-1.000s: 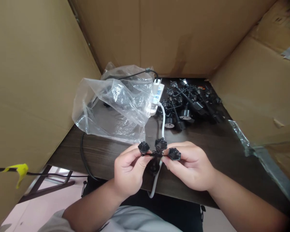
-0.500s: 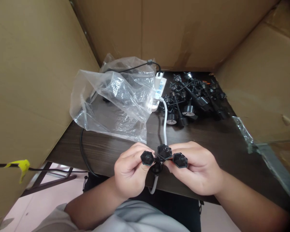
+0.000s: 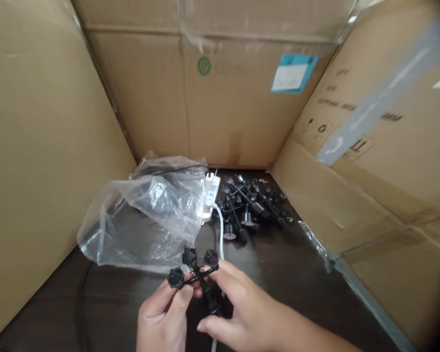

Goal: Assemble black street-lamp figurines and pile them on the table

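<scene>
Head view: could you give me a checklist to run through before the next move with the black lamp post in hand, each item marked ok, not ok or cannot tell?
1. Left hand holds the black lamp post: ok, pinched close to one lantern head.
2. Right hand grips it: cannot tell; its thumb stands off from its fingers, and contact is unclear.
3. All three lantern heads in view: ok.
4. Underside of the base visible: not ok, it faces away.
5. Lamp post clear of the plastic bag: cannot tell, they overlap in this view.
6. Pile of black lamp posts apart from both hands: ok.
</scene>
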### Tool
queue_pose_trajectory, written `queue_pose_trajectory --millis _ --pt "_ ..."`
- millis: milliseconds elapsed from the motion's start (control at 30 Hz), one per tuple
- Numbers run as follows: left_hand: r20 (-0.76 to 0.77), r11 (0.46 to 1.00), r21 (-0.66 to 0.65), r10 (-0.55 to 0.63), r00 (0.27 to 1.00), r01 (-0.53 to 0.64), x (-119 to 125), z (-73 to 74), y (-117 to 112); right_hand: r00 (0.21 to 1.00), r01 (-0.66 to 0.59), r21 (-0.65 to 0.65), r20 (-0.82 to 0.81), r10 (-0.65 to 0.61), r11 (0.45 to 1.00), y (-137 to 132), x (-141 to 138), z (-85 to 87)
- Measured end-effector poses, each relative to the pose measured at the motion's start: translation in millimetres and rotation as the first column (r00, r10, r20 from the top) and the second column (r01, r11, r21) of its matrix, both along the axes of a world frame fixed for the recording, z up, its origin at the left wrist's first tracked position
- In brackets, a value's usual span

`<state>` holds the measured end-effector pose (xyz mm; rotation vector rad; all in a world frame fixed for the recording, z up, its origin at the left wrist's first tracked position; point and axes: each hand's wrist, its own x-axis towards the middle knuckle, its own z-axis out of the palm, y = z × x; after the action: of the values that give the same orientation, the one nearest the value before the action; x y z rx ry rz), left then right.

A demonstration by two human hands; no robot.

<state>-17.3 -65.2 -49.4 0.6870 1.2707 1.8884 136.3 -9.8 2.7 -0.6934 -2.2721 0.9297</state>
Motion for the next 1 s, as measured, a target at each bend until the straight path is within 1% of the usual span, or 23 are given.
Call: queue_pose_trajectory --millis 33,100,200,267,300,367,400,433,467,533,667,767,867,1000 --pt "0.082 0.999 -0.006 -0.053 0.995 0.054 -1 -2.4 2 1.000 0.008 0.032 -0.008 -0.007 0.999 -1 -1 -2.6" --pt "0.226 0.988 -0.020 -0.142 0.964 0.151 -3 -5.0 6 0.995 0.088 0.119 -0.065 -0.081 0.989 1 -1 -5.8" --pt "0.358 0.978 -0.077 -0.152 0.921 0.192 -6 -2.8 9 0.959 0.257 0.236 -0.180 -0.218 0.937 12 8 -3.9" --pt "0.394 0.975 -0.099 -0.144 0.908 0.198 -6 1.2 9 0.918 0.373 0.283 -0.252 -0.307 0.884 24 17 -0.3" --pt "0.400 0.974 -0.106 -0.144 0.905 0.202 -6 3.4 9 0.887 0.440 0.295 -0.290 -0.359 0.848 31 23 1.3" --pt "0.390 0.970 -0.113 -0.155 0.908 0.214 -4 7.5 9 0.819 0.556 0.290 -0.352 -0.454 0.779 42 32 3.1" --pt "0.375 0.969 -0.112 -0.164 0.913 0.220 -3 9.0 9 0.789 0.594 0.274 -0.378 -0.483 0.756 46 35 3.1" --pt "0.354 0.969 -0.109 -0.172 0.919 0.223 -2 10.2 9 0.772 0.611 0.262 -0.404 -0.490 0.747 47 38 2.6" --pt "0.328 0.969 -0.100 -0.182 0.927 0.225 0 10.9 8 0.769 0.608 0.259 -0.427 -0.476 0.750 48 39 1.8" --pt "0.263 0.973 -0.062 -0.200 0.944 0.223 2 11.0 7 0.807 0.543 0.292 -0.441 -0.393 0.787 44 39 -0.1" --pt "0.142 0.964 0.084 -0.262 0.955 0.252 4 8.0 3 0.928 0.283 0.387 -0.342 -0.149 0.878 32 31 -2.2" --pt "0.073 0.950 0.148 -0.289 0.955 0.276 3 5.6 1 0.960 0.120 0.381 -0.281 -0.009 0.917 26 23 -4.8" --pt "0.041 0.954 0.166 -0.262 0.964 0.252 2 4.0 2 0.970 0.038 0.354 -0.238 0.051 0.935 24 18 -9.2" --pt "0.071 0.967 0.136 -0.225 0.972 0.214 3 3.5 4 0.974 0.025 0.346 -0.218 0.055 0.938 22 15 -12.9"
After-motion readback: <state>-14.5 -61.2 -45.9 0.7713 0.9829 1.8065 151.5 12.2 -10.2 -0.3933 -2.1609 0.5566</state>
